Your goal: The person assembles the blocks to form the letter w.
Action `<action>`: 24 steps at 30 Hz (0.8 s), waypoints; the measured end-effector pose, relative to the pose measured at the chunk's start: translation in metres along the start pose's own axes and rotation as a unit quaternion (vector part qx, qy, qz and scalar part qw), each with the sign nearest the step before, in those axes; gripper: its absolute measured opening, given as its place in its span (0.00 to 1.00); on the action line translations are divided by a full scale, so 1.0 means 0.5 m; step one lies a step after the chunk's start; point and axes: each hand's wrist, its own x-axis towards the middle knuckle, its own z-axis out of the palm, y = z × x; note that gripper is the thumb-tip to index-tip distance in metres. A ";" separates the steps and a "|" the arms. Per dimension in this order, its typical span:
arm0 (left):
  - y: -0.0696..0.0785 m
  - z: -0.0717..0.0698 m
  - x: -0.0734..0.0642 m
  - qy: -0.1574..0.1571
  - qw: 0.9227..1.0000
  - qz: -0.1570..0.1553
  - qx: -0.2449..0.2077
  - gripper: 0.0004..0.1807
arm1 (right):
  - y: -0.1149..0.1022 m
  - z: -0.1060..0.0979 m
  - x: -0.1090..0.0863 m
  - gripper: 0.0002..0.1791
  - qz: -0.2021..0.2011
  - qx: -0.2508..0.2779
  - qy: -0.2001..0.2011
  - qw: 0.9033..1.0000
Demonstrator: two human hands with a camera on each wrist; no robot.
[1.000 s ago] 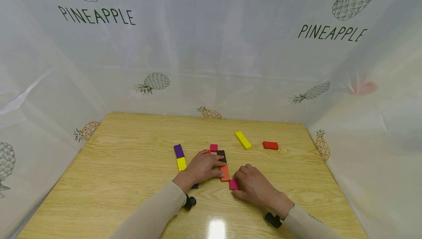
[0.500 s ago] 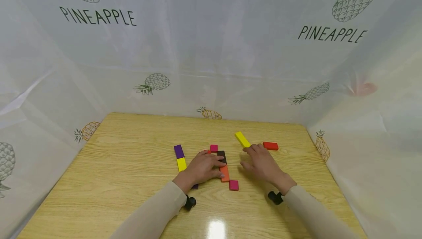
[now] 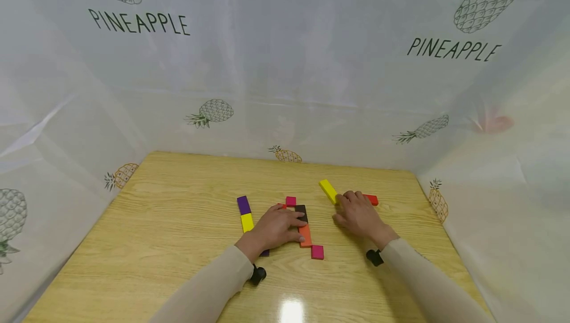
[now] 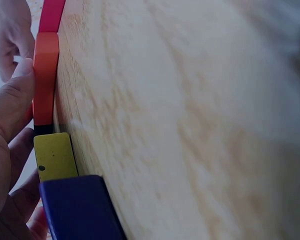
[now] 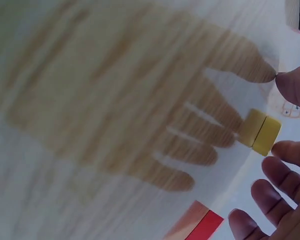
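In the head view my left hand (image 3: 277,226) rests over the group of blocks. Its thumb touches the orange block (image 3: 305,235) and a finger lies across the black block (image 3: 301,213). The left wrist view shows that thumb against the side of the orange block (image 4: 46,80), near a yellow block (image 4: 56,156) and a dark blue-purple block (image 4: 82,207). My right hand (image 3: 359,215) hovers, fingers spread and loosely bent, between a long yellow block (image 3: 328,191) and a red block (image 3: 371,199), which it partly covers. In the right wrist view, a fingertip is right by the yellow block's end (image 5: 267,136).
One pink block (image 3: 317,252) lies at the orange block's near end, another pink block (image 3: 291,201) beyond the left hand. A purple block (image 3: 244,205) and yellow block (image 3: 247,222) form a line at left. Pineapple-print sheeting (image 3: 285,66) surrounds the wooden table (image 3: 187,189).
My right hand has left the near pink block and moved forward and right to the long yellow and red blocks. The left hand stays on the group of blocks.
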 end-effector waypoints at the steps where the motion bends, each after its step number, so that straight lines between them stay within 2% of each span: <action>1: 0.000 0.000 0.000 -0.001 1.000 0.000 -0.001 0.27 | 0.000 0.001 -0.001 0.31 0.002 -0.002 -0.005 1.000; 5: 0.001 -0.001 0.001 -0.001 1.000 -0.001 0.001 0.27 | -0.002 -0.001 -0.007 0.30 0.003 -0.001 -0.011 1.000; 18: 0.002 0.001 0.002 0.004 1.000 0.000 0.003 0.27 | -0.037 -0.010 -0.049 0.25 0.005 -0.008 0.020 1.000; 24: 0.002 0.001 0.002 0.004 1.000 0.001 0.003 0.26 | -0.063 -0.015 -0.055 0.26 -0.027 0.009 0.013 1.000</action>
